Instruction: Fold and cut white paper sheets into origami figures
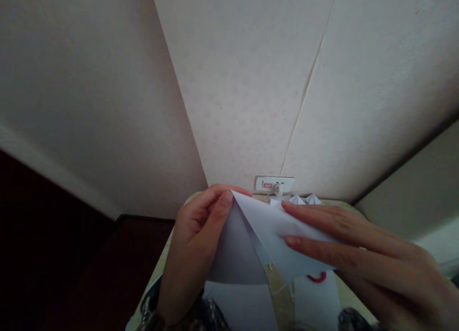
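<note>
Right hand (366, 254) flat on white folded paper (272, 235) (peaked), left hand (201, 226) grip pinching its tip.

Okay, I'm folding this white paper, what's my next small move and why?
Probably slide the right hand fingers along the fold to crease it: the left hand pinches the paper at its tip, and the right fingers lie flat on the flap, which looks uncreased.

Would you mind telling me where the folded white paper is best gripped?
Probably at the top corner of the paper, pinched from the left, as the left hand does: the folds meet there in a firm point, while the right hand lies flat across the right flap.
</note>
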Motion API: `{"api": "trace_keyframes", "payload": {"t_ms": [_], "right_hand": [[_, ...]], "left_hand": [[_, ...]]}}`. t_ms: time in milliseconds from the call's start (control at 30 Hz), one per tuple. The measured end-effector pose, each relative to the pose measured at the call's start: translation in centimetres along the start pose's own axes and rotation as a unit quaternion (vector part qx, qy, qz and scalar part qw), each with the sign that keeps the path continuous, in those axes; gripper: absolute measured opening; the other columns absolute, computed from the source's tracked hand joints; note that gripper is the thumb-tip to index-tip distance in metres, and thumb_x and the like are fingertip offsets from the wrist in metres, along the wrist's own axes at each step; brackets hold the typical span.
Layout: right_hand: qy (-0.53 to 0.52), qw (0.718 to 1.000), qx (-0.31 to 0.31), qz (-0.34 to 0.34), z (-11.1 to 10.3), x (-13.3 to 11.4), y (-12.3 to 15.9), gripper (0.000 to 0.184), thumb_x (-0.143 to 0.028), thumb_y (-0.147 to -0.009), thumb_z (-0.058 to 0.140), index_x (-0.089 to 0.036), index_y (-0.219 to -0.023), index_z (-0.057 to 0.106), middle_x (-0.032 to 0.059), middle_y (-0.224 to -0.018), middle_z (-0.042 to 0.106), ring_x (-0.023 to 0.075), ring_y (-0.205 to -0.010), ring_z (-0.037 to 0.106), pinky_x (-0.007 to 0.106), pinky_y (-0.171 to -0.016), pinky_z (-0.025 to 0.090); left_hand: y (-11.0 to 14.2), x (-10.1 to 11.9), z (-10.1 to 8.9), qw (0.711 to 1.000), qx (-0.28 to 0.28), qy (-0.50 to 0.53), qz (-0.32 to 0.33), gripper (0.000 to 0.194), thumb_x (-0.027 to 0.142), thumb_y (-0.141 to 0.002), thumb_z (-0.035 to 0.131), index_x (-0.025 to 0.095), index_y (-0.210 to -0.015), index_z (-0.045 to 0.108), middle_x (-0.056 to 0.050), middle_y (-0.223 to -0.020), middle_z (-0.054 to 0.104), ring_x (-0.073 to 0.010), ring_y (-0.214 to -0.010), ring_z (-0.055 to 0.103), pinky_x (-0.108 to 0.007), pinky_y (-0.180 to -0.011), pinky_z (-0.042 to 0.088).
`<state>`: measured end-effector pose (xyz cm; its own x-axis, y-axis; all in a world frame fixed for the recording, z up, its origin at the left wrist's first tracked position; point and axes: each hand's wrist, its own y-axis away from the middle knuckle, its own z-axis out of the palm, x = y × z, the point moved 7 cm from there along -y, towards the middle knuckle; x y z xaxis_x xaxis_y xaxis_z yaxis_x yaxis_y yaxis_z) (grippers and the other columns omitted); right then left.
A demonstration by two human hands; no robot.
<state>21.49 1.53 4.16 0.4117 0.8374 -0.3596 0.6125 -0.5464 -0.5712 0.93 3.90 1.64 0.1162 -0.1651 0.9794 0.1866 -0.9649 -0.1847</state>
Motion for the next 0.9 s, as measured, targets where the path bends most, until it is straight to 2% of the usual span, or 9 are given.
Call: {"api": "trace_keyframes", "payload": {"t_ms": [167,300,400,500,567,633,700,767,900], "right_hand": [[0.018,1.0,-0.008,0.008,0.3,0.2,0.1,0.061,-0.004,-0.088,0.045,-0.041,-0.136,0.055,-0.0074,-0.149,0.05,0.0221,-0.132,0.052,0.034,-0.108,0.046],[0.017,0.999,-0.021,0.023,0.8,0.2,0.0,0.06,-0.007,-0.088,0.047,-0.043,-0.136,0.054,-0.0052,-0.148,0.052,0.0262,-0.13,0.054,0.038,-0.102,0.052],[0.014,0.998,-0.055,0.03,1.5,0.0,-0.2,0.057,-0.011,-0.09,0.052,-0.045,-0.135,0.053,-0.0068,-0.152,0.046,0.0254,-0.133,0.051,0.038,-0.103,0.051],[-0.011,0.995,-0.097,0.036,1.8,-0.3,-0.3,0.051,-0.032,-0.088,0.066,-0.042,-0.136,0.053,-0.0061,-0.156,0.04,0.0271,-0.138,0.046,0.036,-0.105,0.049],[-0.035,0.995,-0.085,0.049,1.4,-0.2,-0.5,0.049,-0.051,-0.084,0.066,-0.04,-0.132,0.056,-0.004,-0.153,0.045,0.0284,-0.136,0.048,0.034,-0.103,0.051],[-0.059,0.995,-0.026,0.082,0.6,0.2,-0.9,0.038,-0.056,-0.087,0.06,-0.039,-0.12,0.063,-0.0022,-0.138,0.061,0.0256,-0.123,0.06,0.03,-0.093,0.056],[-0.083,0.988,0.049,0.121,-0.1,0.6,-1.3,0.018,-0.045,-0.093,0.058,-0.036,-0.105,0.067,-0.0019,-0.108,0.074,0.02,-0.099,0.071,0.024,-0.077,0.059],[-0.102,0.978,0.098,0.152,-0.2,0.9,-1.8,0.01,-0.034,-0.093,0.059,-0.03,-0.09,0.068,-0.002,-0.083,0.075,0.0163,-0.075,0.071,0.022,-0.062,0.055],[-0.153,0.965,0.102,0.186,0.8,1.1,-2.7,0.011,-0.023,-0.086,0.065,-0.024,-0.075,0.068,-0.0025,-0.067,0.07,0.0134,-0.061,0.066,0.022,-0.057,0.051]], "left_hand": [[-0.1,0.2,-0.1,1.0,-0.004,0.005,0.017,0.027,0.049,-0.091,0.057,0.03,-0.08,0.073,0.005,-0.066,0.068,-0.0128,-0.078,0.063,-0.015,-0.046,0.036],[-0.3,0.8,0.1,1.0,-0.014,0.013,0.023,0.021,0.039,-0.092,0.06,0.03,-0.079,0.075,0.007,-0.07,0.071,-0.0085,-0.061,0.058,-0.015,-0.046,0.037],[-0.2,1.4,0.3,0.999,-0.022,0.026,0.032,0.021,0.031,-0.092,0.059,0.03,-0.079,0.075,0.009,-0.069,0.072,-0.0068,-0.056,0.056,-0.014,-0.048,0.038],[-0.1,2.1,0.3,0.998,-0.028,-0.019,0.058,0.022,0.027,-0.093,0.058,0.029,-0.08,0.076,0.008,-0.07,0.073,-0.0081,-0.061,0.061,-0.016,-0.054,0.042],[0.1,2.3,0.6,0.994,-0.042,-0.074,0.069,0.022,0.027,-0.094,0.056,0.029,-0.085,0.076,0.008,-0.074,0.074,-0.0095,-0.065,0.064,-0.018,-0.058,0.044],[0.2,2.5,1.1,0.986,-0.068,-0.127,0.08,0.022,0.027,-0.094,0.055,0.028,-0.088,0.077,0.007,-0.076,0.074,-0.0109,-0.068,0.065,-0.02,-0.064,0.045],[0.3,2.5,1.8,0.978,-0.099,-0.161,0.09,0.023,0.026,-0.094,0.055,0.026,-0.088,0.077,0.005,-0.078,0.075,-0.0126,-0.072,0.066,-0.022,-0.07,0.046],[0.5,2.6,2.7,0.971,-0.132,-0.17,0.108,0.022,0.023,-0.093,0.055,0.026,-0.087,0.077,0.004,-0.079,0.075,-0.0135,-0.078,0.067,-0.023,-0.075,0.047],[0.7,3.0,3.6,0.964,-0.149,-0.16,0.15,0.02,0.014,-0.087,0.063,0.027,-0.078,0.076,0.005,-0.079,0.07,-0.0101,-0.078,0.065,-0.018,-0.072,0.046]]}}
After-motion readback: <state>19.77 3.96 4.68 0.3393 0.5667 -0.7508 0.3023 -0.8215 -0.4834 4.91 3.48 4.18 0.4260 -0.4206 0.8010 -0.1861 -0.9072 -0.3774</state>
